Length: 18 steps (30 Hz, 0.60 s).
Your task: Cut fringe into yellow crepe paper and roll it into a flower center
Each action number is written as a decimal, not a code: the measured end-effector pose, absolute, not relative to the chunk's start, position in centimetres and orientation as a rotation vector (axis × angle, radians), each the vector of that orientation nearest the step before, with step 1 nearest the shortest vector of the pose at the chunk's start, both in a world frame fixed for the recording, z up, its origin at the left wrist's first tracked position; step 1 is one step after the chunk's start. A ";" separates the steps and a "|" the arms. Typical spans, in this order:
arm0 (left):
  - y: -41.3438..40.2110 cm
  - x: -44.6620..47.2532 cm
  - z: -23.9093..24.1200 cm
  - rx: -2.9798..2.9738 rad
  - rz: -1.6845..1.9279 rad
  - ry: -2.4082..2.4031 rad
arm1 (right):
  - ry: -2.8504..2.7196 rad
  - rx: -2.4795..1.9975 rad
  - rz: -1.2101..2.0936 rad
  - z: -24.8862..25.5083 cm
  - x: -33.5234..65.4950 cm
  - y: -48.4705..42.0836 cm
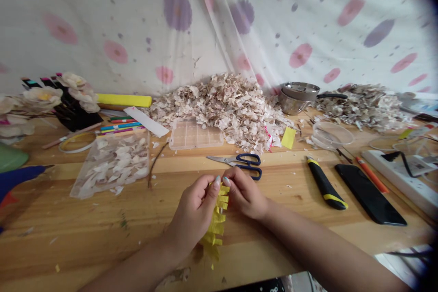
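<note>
**Desk:** Where is the paper from where you sit?

**Operator:** I see the yellow fringed crepe-paper strip point(217, 224) low in the middle of my view, caught between the two hands. Its top end sits where the fingertips meet. The rest hangs down toward the near edge of the light wooden table point(102, 232), with the fringe teeth pointing right.

**Desk:** And the hands themselves?

**Operator:** The left hand point(194, 212) pinches the top of the strip between thumb and forefinger, and its curled fingers cover the strip's left edge. The right hand point(245, 195) pinches the same top end from the other side. Both are closed on the paper, thumbs almost touching.

**Desk:** What lies around them?

**Operator:** Just beyond the knuckles I see blue-handled steel scissors point(239, 162), blades pointing left, clear of both hands. To the right lies a black-and-yellow utility knife point(325, 185), and beside it a black phone point(370, 194). Farther back a clear plastic compartment box point(193, 135) sits against a big heap of pale dried petals point(222, 102). A steel pot point(297, 96) stands at the heap's right side. Off to the left lies a clear plastic bag of pale petals point(112, 163).
</note>
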<state>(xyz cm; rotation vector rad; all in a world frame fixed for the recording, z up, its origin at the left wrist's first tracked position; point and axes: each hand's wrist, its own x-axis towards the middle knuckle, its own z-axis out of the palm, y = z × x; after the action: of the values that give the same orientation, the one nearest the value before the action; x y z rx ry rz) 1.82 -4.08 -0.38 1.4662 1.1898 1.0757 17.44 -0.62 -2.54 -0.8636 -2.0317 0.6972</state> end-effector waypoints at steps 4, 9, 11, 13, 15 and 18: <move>-4.0 1.9 -0.6 1.472 1.081 1.203 | -1.959 -0.899 0.601 -2.5 17.0 -0.9; -4.0 2.1 -1.0 1.518 1.061 1.242 | -1.922 -1.029 0.566 -2.2 16.6 -1.3; -4.0 2.1 -1.0 1.514 1.070 1.245 | -1.901 -1.038 0.641 -2.3 16.6 -1.2; -3.9 2.1 -0.9 1.476 1.082 1.232 | -1.870 -0.998 0.761 -2.5 16.8 -1.0; -3.8 2.1 -0.8 1.409 1.100 1.197 | -1.866 -0.924 0.839 -2.7 17.1 -0.8; -3.6 2.0 -0.5 1.289 1.114 1.151 | -1.942 -0.840 0.818 -2.8 17.5 -0.4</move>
<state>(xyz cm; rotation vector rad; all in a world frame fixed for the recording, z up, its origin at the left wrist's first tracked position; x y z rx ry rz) 2.03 -3.64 -0.53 1.2894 1.1507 1.1138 17.47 -0.41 -2.83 -0.8402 -1.9417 0.8177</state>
